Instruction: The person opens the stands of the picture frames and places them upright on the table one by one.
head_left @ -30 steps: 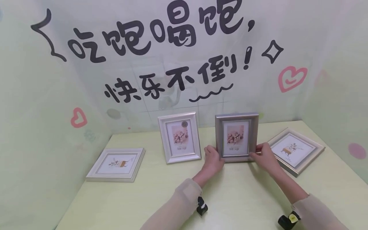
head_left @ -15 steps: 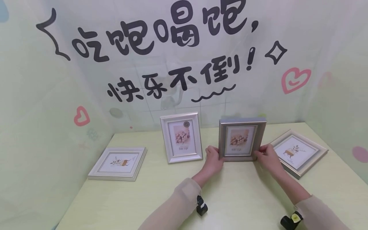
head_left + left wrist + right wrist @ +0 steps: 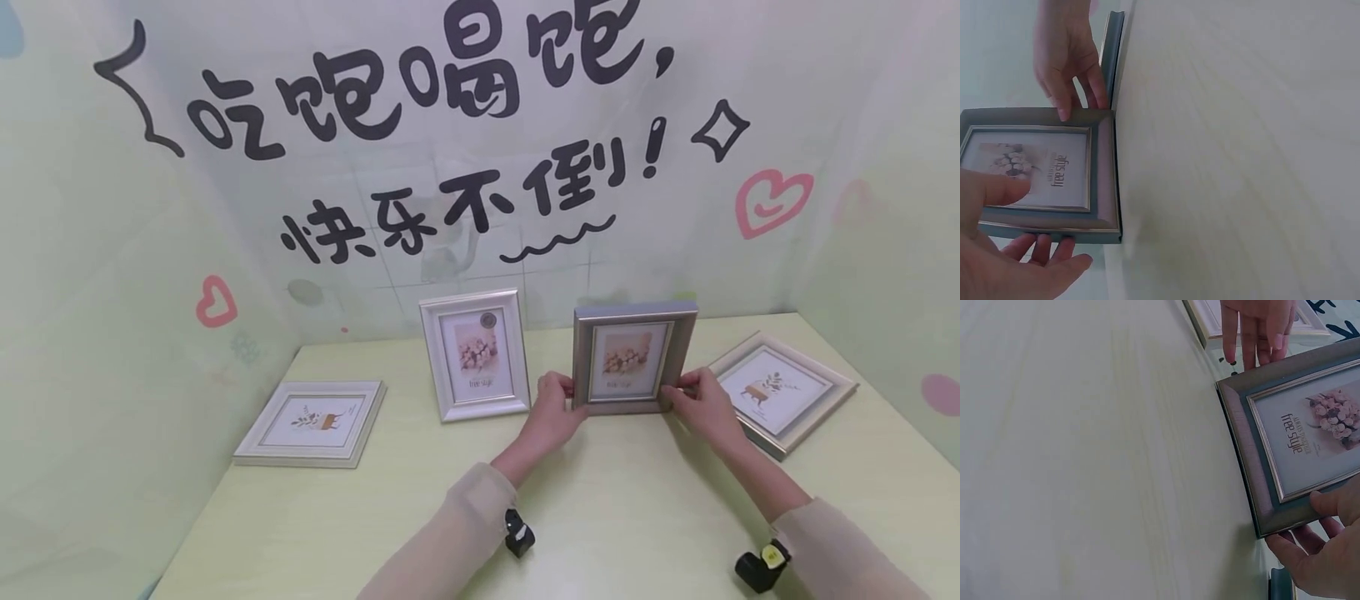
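A grey-brown picture frame with a flower print stands upright on the table. My right hand pinches its lower right side, thumb on the front and fingers at the edge and behind, as the right wrist view shows. At its lower left side is my left hand, fingertips right at the edge. In the right wrist view, those left fingers reach toward the edge fairly straight. The left thumb overlaps the print in the left wrist view. To the left, a white picture frame with a similar print stands upright.
A white frame with an animal drawing lies flat at the table's left. A champagne-coloured frame lies at an angle beside my right hand. Behind the table hangs a printed cloth backdrop with black lettering.
Over the last second, the grey-brown frame has shifted slightly right and its front has turned a little, with both hands staying at its lower sides. The other frames keep their places.
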Available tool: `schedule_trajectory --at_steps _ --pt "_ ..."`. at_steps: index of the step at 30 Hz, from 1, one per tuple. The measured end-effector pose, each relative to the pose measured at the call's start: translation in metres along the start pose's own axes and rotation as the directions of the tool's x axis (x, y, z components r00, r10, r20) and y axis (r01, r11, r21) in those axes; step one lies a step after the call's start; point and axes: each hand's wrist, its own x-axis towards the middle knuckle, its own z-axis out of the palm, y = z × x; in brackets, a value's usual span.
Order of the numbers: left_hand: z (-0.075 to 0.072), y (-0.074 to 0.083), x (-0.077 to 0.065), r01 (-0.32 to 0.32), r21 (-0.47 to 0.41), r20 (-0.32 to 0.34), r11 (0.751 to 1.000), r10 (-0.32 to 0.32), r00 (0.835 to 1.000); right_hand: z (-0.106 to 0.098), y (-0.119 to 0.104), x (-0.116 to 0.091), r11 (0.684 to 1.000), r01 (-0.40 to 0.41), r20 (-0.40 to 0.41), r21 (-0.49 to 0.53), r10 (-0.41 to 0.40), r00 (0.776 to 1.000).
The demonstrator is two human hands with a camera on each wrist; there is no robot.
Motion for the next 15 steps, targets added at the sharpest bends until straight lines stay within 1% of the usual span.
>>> schedule_trajectory --at_steps 2,4,6,8,9,11,13,14,15 --pt "-0.005 0.004 0.000 -0.043 -0.007 -0.021 0.999 0.043 0.999 0.000 0.000 0.000 1.000 0.010 -0.004 -0.001 -0.010 1.000" --pt "-0.010 0.012 0.000 -0.100 -0.001 -0.053 0.995 0.100 0.994 0.000 0.000 -0.001 1.000 0.016 -0.006 0.001 -0.016 1.000" --pt "-0.015 0.022 -0.001 -0.167 0.034 -0.099 0.985 0.169 0.981 0.000 0.001 -0.001 1.000 0.019 -0.004 0.000 -0.019 1.000" --pt "-0.018 0.033 -0.002 -0.236 0.108 -0.150 0.966 0.250 0.956 0.000 0.001 -0.001 1.000 0.017 0.002 0.002 -0.017 1.000" --pt "-0.019 0.039 -0.003 -0.267 0.160 -0.172 0.950 0.293 0.940 0.000 0.001 -0.002 1.000 0.016 0.006 0.003 -0.016 1.000" --pt "-0.020 0.049 -0.004 -0.309 0.278 -0.200 0.910 0.370 0.907 -0.001 0.001 -0.002 1.000 0.014 0.013 0.007 -0.014 1.000" --pt "-0.022 0.059 -0.005 -0.337 0.397 -0.207 0.854 0.441 0.873 -0.001 0.001 -0.003 1.000 0.012 0.017 0.008 -0.012 1.000" --pt "-0.022 0.063 -0.005 -0.340 0.455 -0.197 0.823 0.466 0.863 -0.001 0.001 -0.004 1.000 0.013 0.019 0.008 -0.013 1.000" --pt "-0.022 0.067 -0.006 -0.341 0.515 -0.183 0.786 0.489 0.853 -0.001 0.001 -0.004 1.000 0.013 0.019 0.008 -0.013 1.000"
